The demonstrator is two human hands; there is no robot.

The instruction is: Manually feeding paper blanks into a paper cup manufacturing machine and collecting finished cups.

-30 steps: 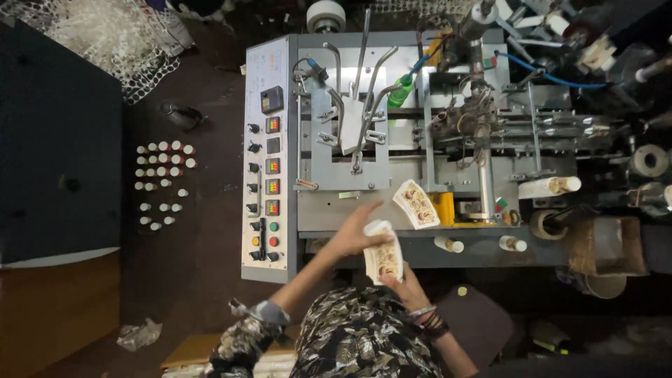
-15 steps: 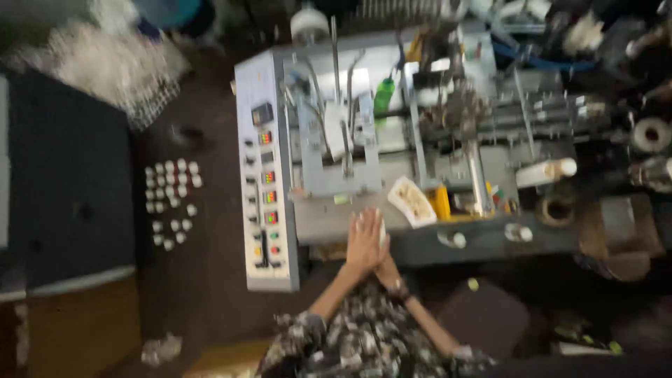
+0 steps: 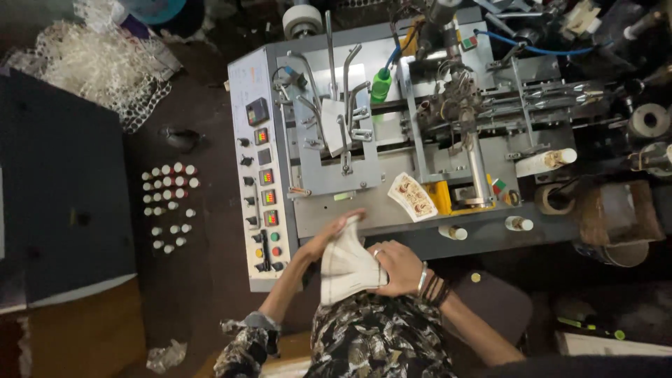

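The floor (image 3: 203, 280) under me was dark and dusty, a dim workshop seen from straight above. At the far left stood a big black cabinet (image 3: 56, 189), flat and matte, with crumpled white netting (image 3: 98, 63) heaped beyond its top corner. Between cabinet and machine, a cluster of small capped vials (image 3: 168, 206) stood in rough rows, leaving only a narrow strip of bare floor.

The grey metal machine (image 3: 420, 224) filled the middle, its left edge a panel (image 3: 262, 189) of knobs, small lit displays and coloured buttons. My left hand (image 3: 334, 231) reached up to the machine's front edge and gripped the top of a stack of pale fan-shaped paper blanks (image 3: 348, 264), smooth with a curved lower edge. My right hand (image 3: 397, 266), ringed and bangled, was closed on the stack's right side, just in front of my patterned shirt. Another printed blank (image 3: 413, 196) lay on the deck beside a yellow block. Bent steel rods, a green bottle (image 3: 381, 84) and blue hose crowded the top; the right side dissolved into rollers and shadow, too cluttered to read.
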